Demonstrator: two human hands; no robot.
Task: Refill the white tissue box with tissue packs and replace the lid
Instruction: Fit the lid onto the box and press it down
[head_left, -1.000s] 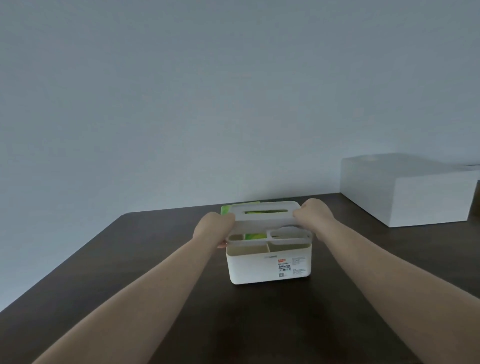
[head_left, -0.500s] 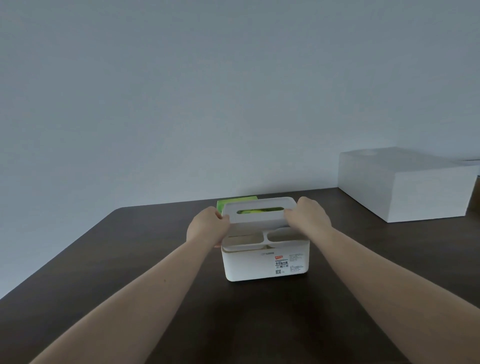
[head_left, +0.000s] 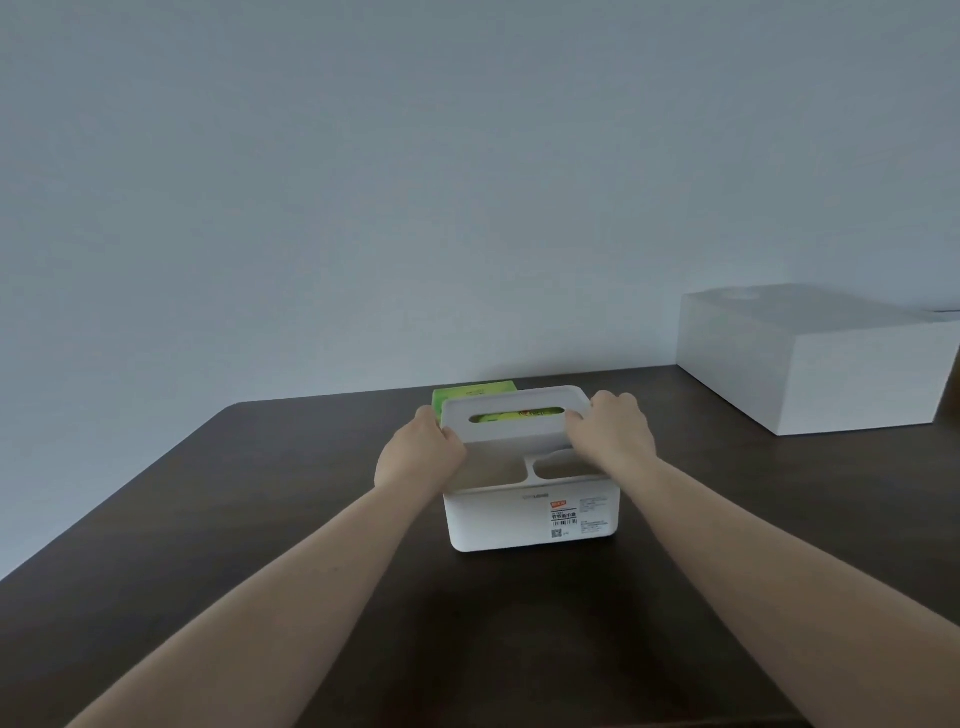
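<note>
Lid held at both ends over box

Box (head_left: 532, 514), white, on dark table (head_left: 260, 519), near the middle, label facing the camera. Front compartments open and visible behind its front wall. Lid (head_left: 514, 415), white with a long slot, tilted up toward the camera over the box's rear part, not seated. Left hand (head_left: 418, 457) closed around the lid's left end, right hand (head_left: 613, 436) closed around its right end, fingers curled over the edges. Green tissue pack (head_left: 470, 392) just behind the lid, green also showing through the slot. Larger white carton (head_left: 815, 358) well apart at the table's far right, against a plain wall (head_left: 467, 182).
</note>
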